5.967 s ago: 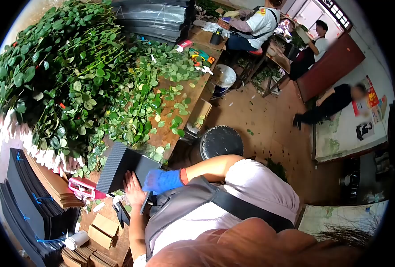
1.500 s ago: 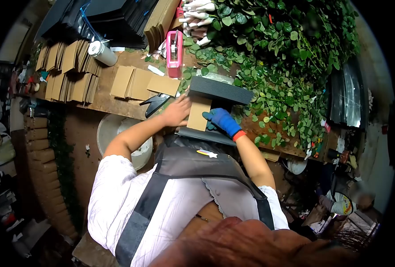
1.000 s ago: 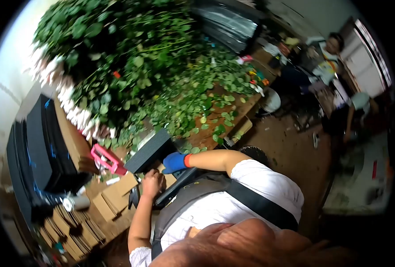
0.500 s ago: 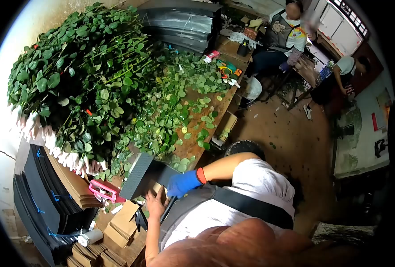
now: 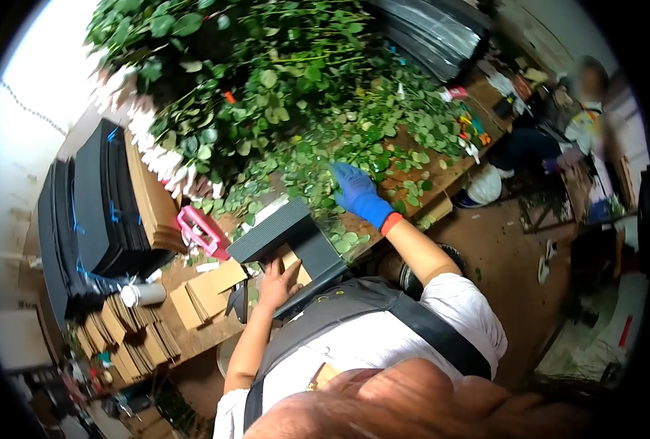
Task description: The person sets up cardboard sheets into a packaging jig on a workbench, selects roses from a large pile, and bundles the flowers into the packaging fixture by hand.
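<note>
Green leaves (image 5: 304,174) litter the wooden surface (image 5: 443,173) — cardboard pieces (image 5: 206,294) lie there too. A pink tool (image 5: 217,247) sits nearby.

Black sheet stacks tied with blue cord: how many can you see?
2: one tall blue-corded black stack stands beside the brown cardboard stack; the second black stack is just left of the first in the picture. Others could be hidden.

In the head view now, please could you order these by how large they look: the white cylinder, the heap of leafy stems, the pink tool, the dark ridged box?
Largest to smallest, by appearance only:
1. heap of leafy stems
2. dark ridged box
3. pink tool
4. white cylinder
</note>
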`<action>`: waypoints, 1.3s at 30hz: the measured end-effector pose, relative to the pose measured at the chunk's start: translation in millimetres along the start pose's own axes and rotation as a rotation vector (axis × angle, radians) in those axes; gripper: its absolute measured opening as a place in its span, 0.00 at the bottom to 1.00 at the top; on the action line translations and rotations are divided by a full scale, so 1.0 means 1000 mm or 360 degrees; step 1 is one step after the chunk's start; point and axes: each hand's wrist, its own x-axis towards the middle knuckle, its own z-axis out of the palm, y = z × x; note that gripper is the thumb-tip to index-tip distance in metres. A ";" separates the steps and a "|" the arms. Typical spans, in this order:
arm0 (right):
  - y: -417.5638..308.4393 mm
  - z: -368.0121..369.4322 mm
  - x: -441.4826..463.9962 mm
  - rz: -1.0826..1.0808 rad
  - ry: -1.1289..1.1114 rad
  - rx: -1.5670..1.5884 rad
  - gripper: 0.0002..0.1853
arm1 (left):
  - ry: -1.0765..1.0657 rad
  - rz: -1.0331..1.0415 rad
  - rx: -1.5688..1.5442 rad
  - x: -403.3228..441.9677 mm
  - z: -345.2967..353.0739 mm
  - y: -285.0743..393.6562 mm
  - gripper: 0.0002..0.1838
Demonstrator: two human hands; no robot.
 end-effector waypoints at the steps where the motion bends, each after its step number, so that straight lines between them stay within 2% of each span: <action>1: 0.018 0.039 -0.004 -0.0264 -0.0005 -0.0378 0.32 | 0.0003 0.0000 -0.0020 0.000 0.002 -0.001 0.39; 2: 0.031 0.061 -0.004 -0.0532 0.0010 -0.0758 0.32 | -0.0013 -0.0008 -0.0036 -0.002 0.003 -0.001 0.39; 4: 0.030 0.062 0.014 -0.0597 -0.0519 -0.0547 0.28 | -0.0022 -0.0012 -0.0047 0.001 0.003 -0.003 0.39; 6: 0.026 0.065 0.050 -0.0297 -0.1130 -0.0398 0.26 | -0.0035 -0.0005 -0.0063 0.001 0.003 -0.004 0.39; 10: 0.029 0.061 0.072 -0.0455 -0.0453 -0.0232 0.25 | -0.0041 -0.0017 -0.0034 0.002 0.004 -0.004 0.40; 11: 0.025 0.064 0.078 -0.0550 -0.0689 -0.0336 0.24 | -0.0043 -0.0022 -0.0033 0.001 0.003 -0.003 0.40; 15: 0.023 0.064 0.102 -0.0671 -0.1202 -0.0374 0.24 | -0.0069 -0.0037 -0.0055 0.001 -0.004 0.000 0.40; 18: 0.016 0.021 0.150 -0.0526 -0.0779 0.0257 0.22 | -0.0083 -0.0050 -0.0080 0.001 -0.005 0.000 0.41; 20: -0.007 -0.023 0.200 -0.0716 0.0038 0.0556 0.21 | -0.0128 -0.0078 -0.0095 0.001 -0.004 0.000 0.40; 22: -0.047 -0.106 0.256 -0.0883 0.0522 0.0638 0.22 | -0.0113 -0.0062 -0.0105 0.001 -0.003 -0.001 0.39; 24: -0.064 -0.156 0.323 -0.1115 0.0936 0.0548 0.25 | -0.0087 -0.0041 -0.0106 0.000 -0.005 0.000 0.39; 26: -0.076 -0.196 0.391 -0.1128 0.1198 -0.0043 0.32 | -0.0081 -0.0036 -0.0114 0.000 -0.003 -0.002 0.38; 28: -0.097 -0.222 0.441 -0.0908 0.1157 -0.0573 0.41 | -0.0044 -0.0001 -0.0073 0.000 0.008 -0.008 0.38; 30: -0.103 -0.211 0.505 -0.0761 0.0947 -0.0905 0.45 | -0.0036 0.0013 -0.0079 0.000 0.005 -0.008 0.37; 31: -0.122 -0.224 0.509 -0.0577 0.0494 -0.0953 0.46 | 0.0069 0.0039 -0.0097 0.001 0.003 -0.006 0.35; 32: -0.127 -0.219 0.523 -0.0524 0.0396 -0.0968 0.42 | 0.0112 0.0027 -0.0057 -0.001 -0.001 -0.001 0.32; 37: -0.126 -0.181 0.547 -0.0501 0.0883 -0.0718 0.26 | 0.0103 -0.0024 0.0045 0.000 0.007 -0.005 0.32; 39: -0.127 -0.168 0.542 -0.0427 0.0836 -0.0710 0.23 | 0.0138 -0.0013 0.0034 0.001 0.005 -0.001 0.33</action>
